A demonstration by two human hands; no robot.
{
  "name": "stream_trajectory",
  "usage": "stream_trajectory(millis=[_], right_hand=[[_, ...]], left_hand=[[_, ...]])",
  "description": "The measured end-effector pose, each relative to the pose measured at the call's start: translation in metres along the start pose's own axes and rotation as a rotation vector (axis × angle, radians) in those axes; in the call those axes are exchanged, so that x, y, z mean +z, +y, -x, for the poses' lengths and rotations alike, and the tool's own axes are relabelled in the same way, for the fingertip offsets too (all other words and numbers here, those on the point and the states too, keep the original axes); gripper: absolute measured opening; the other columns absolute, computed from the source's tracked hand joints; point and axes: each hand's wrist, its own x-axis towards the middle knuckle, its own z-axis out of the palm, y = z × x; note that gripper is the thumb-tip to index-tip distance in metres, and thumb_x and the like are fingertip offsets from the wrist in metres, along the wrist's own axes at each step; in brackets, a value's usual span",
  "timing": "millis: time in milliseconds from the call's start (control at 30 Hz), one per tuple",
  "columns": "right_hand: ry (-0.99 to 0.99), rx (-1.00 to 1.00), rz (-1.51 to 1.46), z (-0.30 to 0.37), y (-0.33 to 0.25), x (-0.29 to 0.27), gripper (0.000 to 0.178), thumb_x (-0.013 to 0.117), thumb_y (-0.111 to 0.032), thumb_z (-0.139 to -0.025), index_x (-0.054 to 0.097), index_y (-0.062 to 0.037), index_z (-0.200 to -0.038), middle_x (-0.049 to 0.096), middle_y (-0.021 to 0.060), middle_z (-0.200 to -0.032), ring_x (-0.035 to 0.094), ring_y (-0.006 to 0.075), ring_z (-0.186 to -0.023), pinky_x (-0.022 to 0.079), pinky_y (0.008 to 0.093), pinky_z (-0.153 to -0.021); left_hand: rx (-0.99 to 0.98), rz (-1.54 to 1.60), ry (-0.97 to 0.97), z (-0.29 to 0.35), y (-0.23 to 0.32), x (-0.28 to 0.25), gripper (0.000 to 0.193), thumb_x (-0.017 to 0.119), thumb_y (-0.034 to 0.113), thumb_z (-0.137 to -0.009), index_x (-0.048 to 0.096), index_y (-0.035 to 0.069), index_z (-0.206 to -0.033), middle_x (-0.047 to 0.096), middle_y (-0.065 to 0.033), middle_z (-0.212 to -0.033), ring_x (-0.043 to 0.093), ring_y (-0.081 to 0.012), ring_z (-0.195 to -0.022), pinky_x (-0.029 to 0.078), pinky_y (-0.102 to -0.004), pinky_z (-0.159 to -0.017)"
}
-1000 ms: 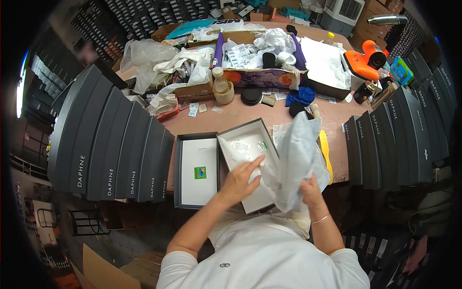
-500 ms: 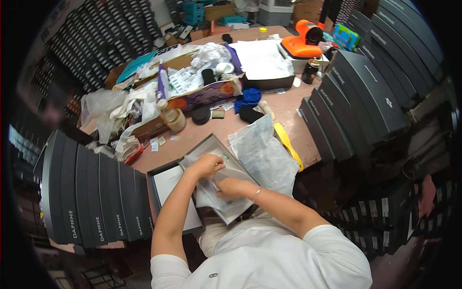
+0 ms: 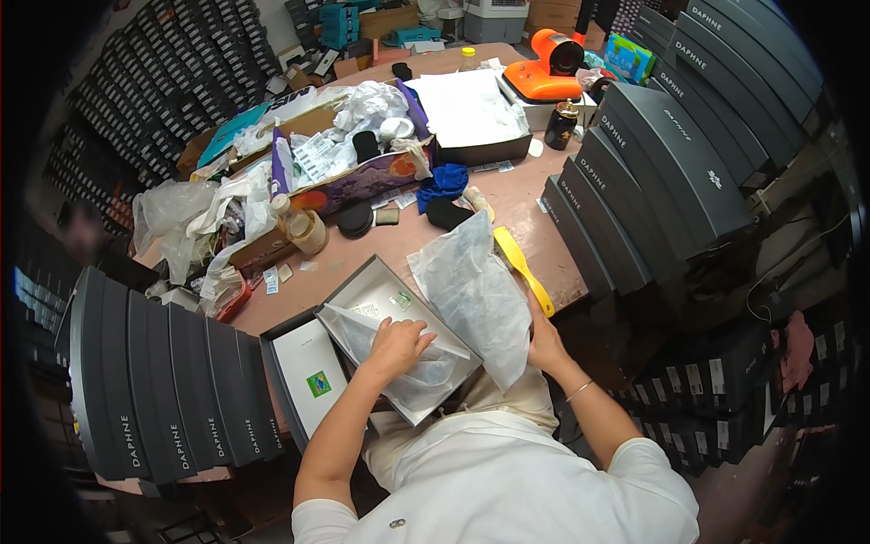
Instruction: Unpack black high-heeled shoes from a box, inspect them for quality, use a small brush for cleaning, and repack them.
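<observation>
A dark grey shoe box (image 3: 365,272) with a pale interior stands open at the table's near edge. Inside lies a translucent white bag (image 3: 349,328), its contents hard to make out. My left hand (image 3: 396,349) rests on this bag, fingers half bent and slightly apart. A small green packet (image 3: 400,299) lies in the box's far end. Left of it, the dark-rimmed lid (image 3: 304,349) holds another green packet (image 3: 318,383). My right hand (image 3: 542,343) grips the near right edge of a second translucent bag (image 3: 471,290), which has something dark inside; some fingers are hidden.
A yellow shoehorn-like tool (image 3: 526,272) lies beyond my right hand. Grey shoe boxes are stacked at left (image 3: 154,381) and right (image 3: 671,172). Farther back are a carton of crumpled paper (image 3: 317,195), a glass jar (image 3: 308,233), a blue cloth (image 3: 444,186) and an orange device (image 3: 544,77).
My right hand has left the box and moved right to the second bag. My left hand has shifted nearer on the box's bag. A green packet now shows in the lid.
</observation>
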Motion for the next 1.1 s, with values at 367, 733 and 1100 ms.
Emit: stream_trajectory(millis=[367, 733, 1100], right_hand=[[0.256, -0.522, -0.194, -0.099, -0.107, -0.038, 0.021, 0.054, 0.0, -0.08, 0.064, -0.0006, -0.099, 0.066, 0.0187, -0.094, 0.064, 0.0358, -0.088, 0.051, 0.0381, -0.077], [-0.332, -1.231, 0.121, -0.025, -0.23, -0.034, 0.019, 0.064, -0.006, -0.071, 0.063, -0.0092, -0.09, 0.051, 0.0064, -0.077, 0.055, 0.0268, -0.073, 0.045, 0.0381, -0.066], [-0.354, -0.089, -1.726, 0.005, -0.083, -0.079, 0.094, 0.067, -0.051, -0.08, 0.023, -0.0039, -0.148, 0.032, 0.0168, -0.149, 0.036, 0.0299, -0.135, 0.026, 0.0434, -0.113]], left_hand=[[-0.147, 0.942, 0.459, 0.002, 0.025, 0.005, 0.049, 0.053, 0.042, -0.094, 0.058, 0.002, -0.12, 0.062, -0.02, -0.11, 0.063, -0.0326, -0.094, 0.048, -0.0418, -0.087], [-0.229, 2.186, -0.212, 0.018, 0.032, 0.007, 0.045, 0.054, 0.033, -0.09, 0.051, 0.004, -0.124, 0.059, -0.0128, -0.112, 0.061, -0.0224, -0.1, 0.052, -0.0344, -0.085], [-0.097, 1.999, 0.056, 0.029, 0.047, -0.03, 0.058, 0.068, 0.008, -0.076, 0.048, 0.002, -0.13, 0.061, -0.0088, -0.114, 0.062, -0.0198, -0.1, 0.05, -0.0313, -0.09]])
